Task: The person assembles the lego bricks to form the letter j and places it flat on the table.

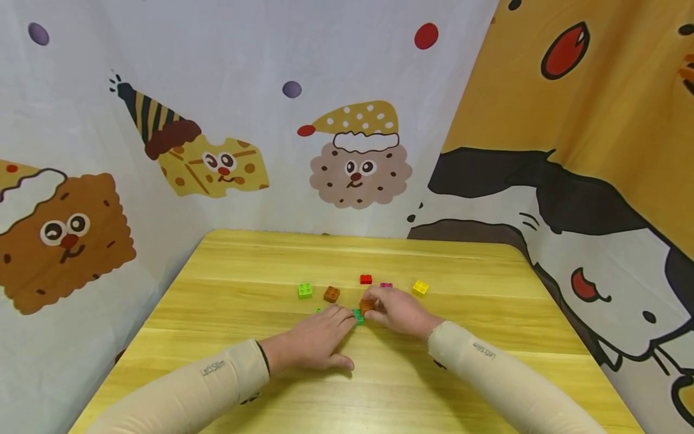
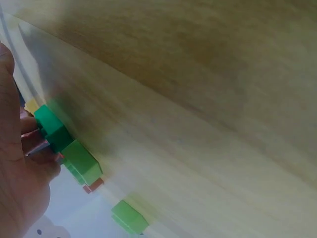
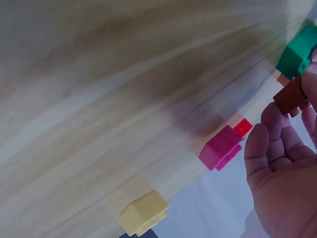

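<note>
Between its thumb and fingers my right hand (image 1: 401, 311) pinches a brown toy brick (image 1: 367, 305), whose studs show in the right wrist view beside the fingertips. Right next to it sits a dark green brick (image 1: 358, 317), also seen in the right wrist view. My left hand (image 1: 321, 340) lies palm down with its fingers stretched forward and thumb spread, fingertips at the dark green brick. A light green brick (image 2: 83, 162) shows by those fingers in the left wrist view; in the head view the hand mostly hides it.
Beyond the hands stand another light green brick (image 1: 305, 291), a second brown brick (image 1: 332, 294), a red brick (image 1: 365, 279), a magenta brick (image 3: 222, 148) and a yellow brick (image 1: 420, 288). A printed curtain (image 1: 249, 72) hangs behind the wooden table (image 1: 238, 277).
</note>
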`<state>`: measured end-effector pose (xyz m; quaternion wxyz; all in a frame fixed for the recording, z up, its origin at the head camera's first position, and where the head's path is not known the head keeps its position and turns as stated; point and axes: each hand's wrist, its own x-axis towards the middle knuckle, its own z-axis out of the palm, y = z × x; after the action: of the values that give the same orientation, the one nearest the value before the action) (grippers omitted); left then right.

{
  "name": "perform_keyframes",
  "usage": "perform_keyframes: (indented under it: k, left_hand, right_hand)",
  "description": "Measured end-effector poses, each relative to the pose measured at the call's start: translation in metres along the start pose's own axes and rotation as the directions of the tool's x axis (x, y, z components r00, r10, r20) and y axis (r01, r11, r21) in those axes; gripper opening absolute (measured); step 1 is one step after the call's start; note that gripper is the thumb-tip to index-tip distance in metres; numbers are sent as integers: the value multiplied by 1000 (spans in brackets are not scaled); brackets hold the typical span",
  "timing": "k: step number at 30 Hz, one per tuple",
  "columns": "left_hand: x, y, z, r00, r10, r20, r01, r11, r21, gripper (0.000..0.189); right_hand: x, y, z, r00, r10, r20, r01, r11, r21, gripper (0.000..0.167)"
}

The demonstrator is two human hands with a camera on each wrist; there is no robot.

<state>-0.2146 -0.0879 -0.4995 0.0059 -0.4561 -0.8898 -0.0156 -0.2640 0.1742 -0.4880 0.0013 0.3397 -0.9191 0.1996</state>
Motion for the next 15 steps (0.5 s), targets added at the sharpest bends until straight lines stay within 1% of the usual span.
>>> perform_keyframes:
  k: [3, 7, 15]
  left_hand:
    - [0, 0, 0, 1000, -2, 7, 2, 1000, -5, 93]
    - [-1, 1, -1, 1000, -1, 15, 1, 1000, -11, 94]
    - [-1, 1, -4, 999, -22, 48, 22, 1000, -4, 99]
  right_hand:
    - [0, -2, 1, 1000, -31, 1, 31, 999, 16, 23]
    - [-1, -4, 2, 999, -51, -9, 51, 998, 27, 24]
    - [1, -6, 1, 997, -76, -7, 76, 997, -21, 23]
